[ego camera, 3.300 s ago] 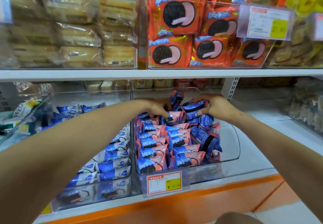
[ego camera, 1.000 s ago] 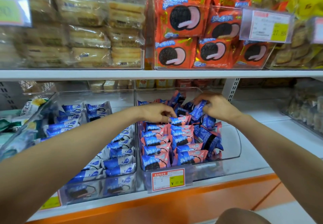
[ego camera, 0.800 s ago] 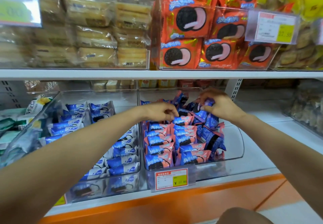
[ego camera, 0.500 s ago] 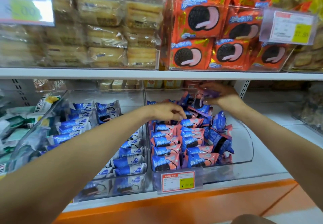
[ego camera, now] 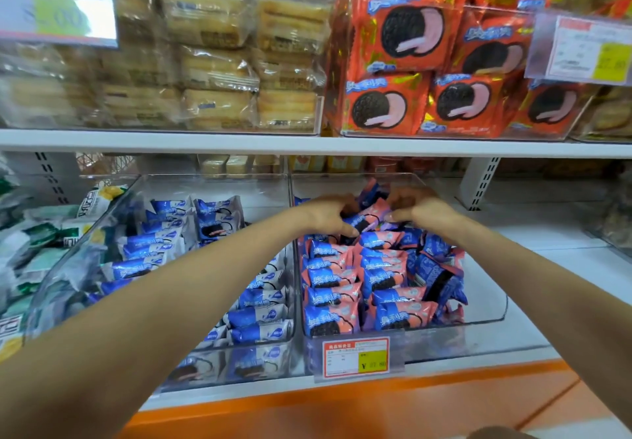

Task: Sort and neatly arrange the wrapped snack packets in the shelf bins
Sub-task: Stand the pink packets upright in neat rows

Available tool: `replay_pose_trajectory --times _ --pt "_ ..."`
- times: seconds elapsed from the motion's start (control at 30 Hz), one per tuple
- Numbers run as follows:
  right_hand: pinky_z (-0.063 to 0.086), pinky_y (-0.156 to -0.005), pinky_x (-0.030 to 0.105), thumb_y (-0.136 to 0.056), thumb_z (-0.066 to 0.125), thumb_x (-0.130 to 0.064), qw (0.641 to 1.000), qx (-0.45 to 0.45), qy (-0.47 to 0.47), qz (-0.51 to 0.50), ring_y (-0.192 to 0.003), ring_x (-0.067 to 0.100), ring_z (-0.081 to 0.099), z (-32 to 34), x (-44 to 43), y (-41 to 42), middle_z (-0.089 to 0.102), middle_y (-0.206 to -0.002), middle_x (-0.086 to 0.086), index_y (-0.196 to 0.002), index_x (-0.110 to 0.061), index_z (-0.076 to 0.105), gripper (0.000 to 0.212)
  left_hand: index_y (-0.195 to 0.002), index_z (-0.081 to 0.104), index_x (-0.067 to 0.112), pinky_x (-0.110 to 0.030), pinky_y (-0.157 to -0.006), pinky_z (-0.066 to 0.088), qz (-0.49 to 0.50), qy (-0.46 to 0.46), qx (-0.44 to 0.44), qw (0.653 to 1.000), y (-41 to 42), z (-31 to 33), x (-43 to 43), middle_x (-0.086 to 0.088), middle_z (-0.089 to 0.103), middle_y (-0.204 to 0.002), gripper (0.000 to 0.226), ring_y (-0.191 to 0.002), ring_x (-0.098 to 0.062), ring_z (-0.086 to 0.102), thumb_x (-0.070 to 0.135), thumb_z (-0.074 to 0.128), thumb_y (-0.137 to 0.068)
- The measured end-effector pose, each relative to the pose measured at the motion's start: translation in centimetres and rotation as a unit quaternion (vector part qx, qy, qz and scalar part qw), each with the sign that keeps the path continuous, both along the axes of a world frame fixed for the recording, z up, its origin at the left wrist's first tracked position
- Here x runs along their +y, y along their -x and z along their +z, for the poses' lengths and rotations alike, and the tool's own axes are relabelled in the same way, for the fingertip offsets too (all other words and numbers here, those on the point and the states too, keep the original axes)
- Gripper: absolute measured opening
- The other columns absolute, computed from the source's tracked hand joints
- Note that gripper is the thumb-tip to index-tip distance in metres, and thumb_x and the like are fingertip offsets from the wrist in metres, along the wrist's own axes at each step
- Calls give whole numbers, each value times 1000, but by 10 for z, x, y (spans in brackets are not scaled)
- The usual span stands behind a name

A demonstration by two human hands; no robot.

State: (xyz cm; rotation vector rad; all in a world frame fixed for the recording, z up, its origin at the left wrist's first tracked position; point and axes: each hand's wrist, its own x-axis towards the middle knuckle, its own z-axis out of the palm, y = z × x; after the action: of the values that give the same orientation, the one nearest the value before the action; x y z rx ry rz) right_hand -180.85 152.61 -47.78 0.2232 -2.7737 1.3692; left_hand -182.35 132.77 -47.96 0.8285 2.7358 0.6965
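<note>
A clear plastic bin on the lower shelf holds several blue-and-pink cookie packets, lined up in two rows at the front and loose at the back and right. Both hands reach into the back of this bin. My left hand and my right hand have curled fingers on one blue-and-pink packet held between them above the rows. Their fingertips are partly hidden by the packets.
A second clear bin to the left holds blue-and-white packets. A price tag hangs on the front of the pink bin. The upper shelf carries orange cookie packs and pale pastry packs. White shelf surface lies to the right.
My right hand came down from the back of the bin with a packet and met my left hand. Both now hold one packet at the top of the rows. The view shifted left.
</note>
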Motion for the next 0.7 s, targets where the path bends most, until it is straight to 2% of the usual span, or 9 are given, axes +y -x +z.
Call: replay_pose_trajectory --times 0.1,0.2,0.27,0.37,0.43,0.5,0.57,0.6,0.7 --pt "46 -67 14 -74 71 7 997 -7 -75 9 -68 13 61 -3 2 7 65 -71 1 -71 -15 59 24 -123 52 4 -26 -82 46 -18 -28 -27 999 2 -2 -1 -13 58 -117 36 -98 -20 54 7 61 -88" --pt "35 -56 4 -80 61 5 972 11 -233 38 -74 13 55 -2 0 7 65 -80 1 -86 -6 68 15 -127 53 8 -10 -65 41 -43 -7 -20 999 1 0 -1 -5 53 -106 37 -87 -13 51 4 56 -90" --pt "36 -60 6 -82 50 7 956 25 -289 45 -85 13 54 1 1 9 61 -89 -2 -94 -6 71 27 -130 50 10 -11 -62 42 -55 5 -17 998 1 2 1 -3 51 -102 40 -78 -11 50 4 54 -91" --pt "48 -81 23 -83 53 7 961 33 -274 12 -93 18 64 8 6 17 69 -98 -1 -86 -19 72 32 -133 46 14 -12 -59 39 -51 24 -26 998 1 2 2 4 47 -92 40 -69 -3 46 7 49 -95" --pt "53 -81 33 -83 62 0 963 40 -267 -13 -90 22 65 10 10 23 70 -105 2 -82 -28 68 29 -135 44 14 -11 -56 35 -48 28 -34 998 1 2 2 5 48 -88 38 -69 -6 46 10 46 -97" --pt "50 -81 27 -81 69 -8 948 37 -315 9 -96 19 63 11 12 23 67 -112 -2 -97 -26 71 24 -135 45 13 -15 -64 37 -50 41 -22 998 1 2 1 1 55 -101 36 -85 -14 51 13 42 -99" --pt "43 -82 21 -81 72 -16 924 26 -380 36 -106 18 58 8 11 23 64 -118 -3 -113 -23 67 34 -135 45 13 -22 -85 38 -49 60 -18 997 3 0 2 -6 53 -127 36 -110 -21 51 15 41 -100" --pt "39 -82 20 -82 71 -19 913 25 -406 41 -111 19 56 5 9 23 63 -121 -3 -117 -24 65 37 -135 45 14 -25 -91 37 -47 71 -19 996 4 -1 1 -6 50 -134 36 -116 -22 48 17 41 -100" --pt "33 -79 20 -87 63 -23 884 63 -460 47 -113 22 54 -8 7 25 61 -127 1 -119 -25 64 32 -135 45 16 -30 -100 37 -51 91 -19 994 7 -3 0 -5 48 -137 35 -119 -23 47 19 41 -100"
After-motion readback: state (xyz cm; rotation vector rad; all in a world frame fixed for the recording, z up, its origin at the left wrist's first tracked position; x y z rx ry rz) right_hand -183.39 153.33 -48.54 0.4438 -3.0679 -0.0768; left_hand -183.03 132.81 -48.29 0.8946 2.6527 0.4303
